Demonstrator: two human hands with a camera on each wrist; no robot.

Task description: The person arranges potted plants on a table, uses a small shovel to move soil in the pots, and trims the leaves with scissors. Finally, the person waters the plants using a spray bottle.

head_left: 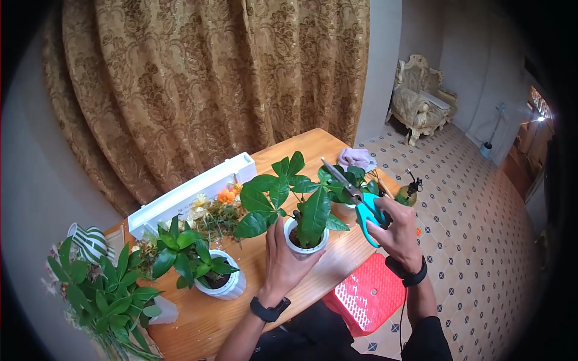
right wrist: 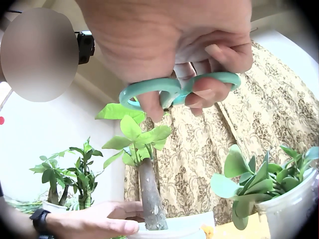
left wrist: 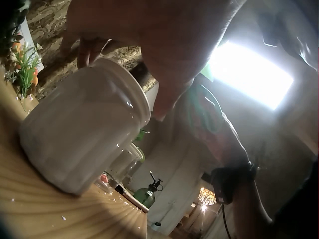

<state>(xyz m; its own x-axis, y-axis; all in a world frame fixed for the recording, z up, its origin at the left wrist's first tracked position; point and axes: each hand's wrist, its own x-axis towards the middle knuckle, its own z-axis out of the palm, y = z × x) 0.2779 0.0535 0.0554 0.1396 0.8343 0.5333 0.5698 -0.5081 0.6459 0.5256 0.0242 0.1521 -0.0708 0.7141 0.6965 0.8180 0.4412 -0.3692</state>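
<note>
A wooden table [head_left: 316, 144] slants from lower left toward the upper right of the head view. On it stand a center pot [head_left: 309, 251], a ribbed white pot [head_left: 230, 287] lower left, and a long white trough [head_left: 180, 203] upper left, with flowery sprigs [head_left: 224, 218] beside it.

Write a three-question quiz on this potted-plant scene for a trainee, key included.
1. Which hand holds the scissors?
2. True or false: the left hand holds a white pot.
3. Fill the gap: a patterned ____ hangs behind the table.

Key:
1. The right hand.
2. True.
3. curtain.
</note>
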